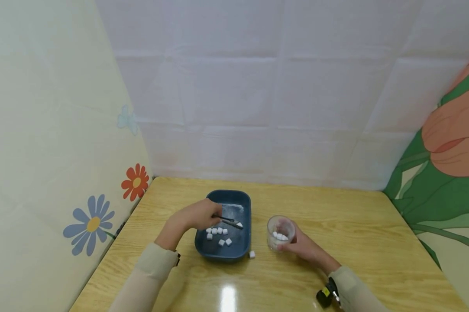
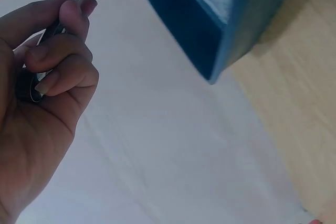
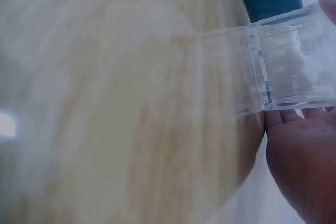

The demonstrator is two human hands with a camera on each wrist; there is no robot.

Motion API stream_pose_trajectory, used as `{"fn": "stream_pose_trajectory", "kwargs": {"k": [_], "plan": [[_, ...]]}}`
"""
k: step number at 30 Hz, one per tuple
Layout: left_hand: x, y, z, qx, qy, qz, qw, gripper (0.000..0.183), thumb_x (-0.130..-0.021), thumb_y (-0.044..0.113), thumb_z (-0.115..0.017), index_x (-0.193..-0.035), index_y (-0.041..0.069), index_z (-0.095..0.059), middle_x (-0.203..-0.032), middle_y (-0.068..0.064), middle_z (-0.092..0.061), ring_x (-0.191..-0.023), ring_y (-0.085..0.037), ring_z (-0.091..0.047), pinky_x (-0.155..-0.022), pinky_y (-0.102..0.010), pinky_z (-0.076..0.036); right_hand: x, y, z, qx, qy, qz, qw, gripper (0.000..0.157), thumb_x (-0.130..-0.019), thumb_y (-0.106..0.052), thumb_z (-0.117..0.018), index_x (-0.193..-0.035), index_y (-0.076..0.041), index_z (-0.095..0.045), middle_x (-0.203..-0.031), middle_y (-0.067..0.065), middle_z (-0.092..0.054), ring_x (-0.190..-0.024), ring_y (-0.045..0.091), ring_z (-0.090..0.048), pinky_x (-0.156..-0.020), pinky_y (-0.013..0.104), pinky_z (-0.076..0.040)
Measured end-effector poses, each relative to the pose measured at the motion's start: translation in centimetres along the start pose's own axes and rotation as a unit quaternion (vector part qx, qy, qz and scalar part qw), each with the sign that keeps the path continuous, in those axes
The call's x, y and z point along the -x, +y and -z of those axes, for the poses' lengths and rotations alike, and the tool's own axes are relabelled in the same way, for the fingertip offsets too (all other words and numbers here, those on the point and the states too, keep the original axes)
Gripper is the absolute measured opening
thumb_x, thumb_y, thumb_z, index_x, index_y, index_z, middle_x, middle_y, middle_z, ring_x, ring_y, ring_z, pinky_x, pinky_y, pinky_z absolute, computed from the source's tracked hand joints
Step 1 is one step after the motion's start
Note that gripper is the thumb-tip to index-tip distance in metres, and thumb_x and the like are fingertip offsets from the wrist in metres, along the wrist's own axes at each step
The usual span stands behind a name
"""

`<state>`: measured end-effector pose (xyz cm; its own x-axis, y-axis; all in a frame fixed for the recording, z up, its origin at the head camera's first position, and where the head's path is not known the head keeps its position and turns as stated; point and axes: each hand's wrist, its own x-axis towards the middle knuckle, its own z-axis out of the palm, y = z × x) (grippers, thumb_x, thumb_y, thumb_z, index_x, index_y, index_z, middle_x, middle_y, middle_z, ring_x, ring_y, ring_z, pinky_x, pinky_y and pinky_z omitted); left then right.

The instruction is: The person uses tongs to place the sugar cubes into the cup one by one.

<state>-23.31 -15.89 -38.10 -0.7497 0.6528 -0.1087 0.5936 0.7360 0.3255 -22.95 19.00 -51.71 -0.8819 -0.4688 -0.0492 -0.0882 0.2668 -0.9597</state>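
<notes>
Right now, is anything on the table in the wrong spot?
Yes, one white cube looks out of place. It sits alone on the table, beside the blue tray's near right corner, while other cubes lie inside the tray or the glass.

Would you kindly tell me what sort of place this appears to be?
Probably a staged tabletop workspace: a wooden table stands before a creased white sheet, with a flower-printed backdrop on either side.

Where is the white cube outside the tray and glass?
In the head view, the cube lies on the table beside the near right corner of the tray, left of the glass in the right hand.
</notes>
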Motion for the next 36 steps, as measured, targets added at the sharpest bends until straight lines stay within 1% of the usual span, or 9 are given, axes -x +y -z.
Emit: {"fn": "stream_pose_trajectory", "kwargs": {"k": [1, 7, 13, 16, 21, 24, 28, 31, 36], "plan": [[-0.1, 0.2, 0.3, 0.003, 0.004, -0.005, 1.0000, 0.022, -0.095, 0.018, -0.050, -0.073, 0.018, -0.049, -0.060, 0.006, -0.037, -0.048, -0.006, -0.029, -0.052, -0.023, -0.029, 0.0, 0.0, 0.0, -0.002, 0.000, 0.000, 1.000, 0.085, -0.078, -0.018, -0.076, -0.144, -0.015, -0.022, -0.140, 0.017, -0.039, -0.127, 0.033, -0.039, -0.096, 0.028, -0.036], [-0.9, 1.9, 2.0, 0.013, 0.006, -0.018, 0.9997, 0.015, -0.097, 0.022, -0.049, -0.082, 0.020, -0.053, -0.066, 0.006, -0.046, -0.052, -0.006, -0.037, -0.055, -0.024, -0.034, -0.1, 0.2, 0.1, -0.005, 0.003, 0.005, 1.000, 0.084, -0.078, -0.018, -0.076, -0.143, -0.014, -0.023, -0.138, 0.017, -0.041, -0.126, 0.032, -0.040, -0.094, 0.022, -0.037], [-2.2, 3.5, 2.6, 0.004, 0.010, -0.035, 0.9993, 0.015, -0.097, 0.025, -0.049, -0.083, 0.022, -0.053, -0.068, 0.007, -0.047, -0.054, -0.006, -0.038, -0.055, -0.023, -0.036, -0.2, 0.5, 0.2, -0.004, 0.003, -0.004, 1.000, 0.086, -0.077, -0.020, -0.076, -0.143, -0.018, -0.022, -0.137, 0.013, -0.042, -0.123, 0.027, -0.043, -0.091, 0.020, -0.039], [-2.9, 4.4, 2.7, 0.003, 0.011, -0.047, 0.9989, 0.015, -0.097, 0.025, -0.049, -0.084, 0.021, -0.053, -0.068, 0.006, -0.047, -0.054, -0.007, -0.039, -0.055, -0.024, -0.036, -0.2, 0.5, 0.2, -0.008, 0.002, 0.001, 1.000, 0.086, -0.078, -0.019, -0.076, -0.144, -0.017, -0.021, -0.137, 0.014, -0.041, -0.121, 0.026, -0.043, -0.090, 0.020, -0.040], [-4.1, 5.7, 2.7, -0.003, 0.005, -0.061, 0.9981, 0.011, -0.097, 0.025, -0.050, -0.089, 0.019, -0.056, -0.073, 0.007, -0.049, -0.058, -0.006, -0.042, -0.059, -0.023, -0.038, -0.2, 0.5, 0.2, -0.018, -0.010, 0.030, 0.999, 0.084, -0.080, -0.014, -0.074, -0.144, -0.013, -0.020, -0.135, 0.020, -0.041, -0.118, 0.025, -0.045, -0.089, 0.020, -0.041], [-4.7, 6.3, 2.6, -0.006, 0.004, -0.067, 0.9977, 0.010, -0.097, 0.024, -0.051, -0.096, 0.018, -0.059, -0.079, 0.009, -0.054, -0.063, -0.005, -0.049, -0.063, -0.023, -0.042, -0.2, 0.5, 0.2, -0.016, -0.013, 0.039, 0.999, 0.082, -0.080, -0.014, -0.073, -0.144, -0.013, -0.020, -0.134, 0.021, -0.041, -0.117, 0.027, -0.045, -0.090, 0.020, -0.041], [-5.4, 6.9, 2.2, 0.003, -0.002, -0.068, 0.9977, 0.010, -0.096, 0.024, -0.052, -0.096, 0.017, -0.060, -0.079, 0.009, -0.056, -0.063, -0.006, -0.051, -0.061, -0.023, -0.044, -0.2, 0.6, 0.3, -0.012, -0.012, 0.024, 1.000, 0.083, -0.080, -0.016, -0.074, -0.144, -0.016, -0.020, -0.134, 0.019, -0.043, -0.119, 0.027, -0.045, -0.090, 0.020, -0.041], [-5.9, 7.0, 1.7, 0.004, -0.004, -0.066, 0.9978, 0.009, -0.096, 0.025, -0.053, -0.094, 0.019, -0.059, -0.078, 0.010, -0.055, -0.063, -0.005, -0.051, -0.059, -0.021, -0.043, -0.3, 0.6, 0.2, -0.025, -0.017, 0.013, 0.999, 0.086, -0.080, -0.015, -0.074, -0.145, -0.018, -0.018, -0.137, 0.019, -0.042, -0.124, 0.029, -0.043, -0.091, 0.021, -0.040], [-6.7, 7.0, 0.8, -0.006, -0.005, -0.060, 0.9982, 0.011, -0.095, 0.026, -0.053, -0.094, 0.018, -0.061, -0.077, 0.010, -0.056, -0.062, -0.005, -0.052, -0.057, -0.020, -0.043, -0.2, 0.5, 0.1, -0.030, -0.024, 0.015, 0.999, 0.088, -0.080, -0.015, -0.073, -0.146, -0.015, -0.014, -0.140, 0.022, -0.039, -0.128, 0.033, -0.039, -0.091, 0.020, -0.040]]}}
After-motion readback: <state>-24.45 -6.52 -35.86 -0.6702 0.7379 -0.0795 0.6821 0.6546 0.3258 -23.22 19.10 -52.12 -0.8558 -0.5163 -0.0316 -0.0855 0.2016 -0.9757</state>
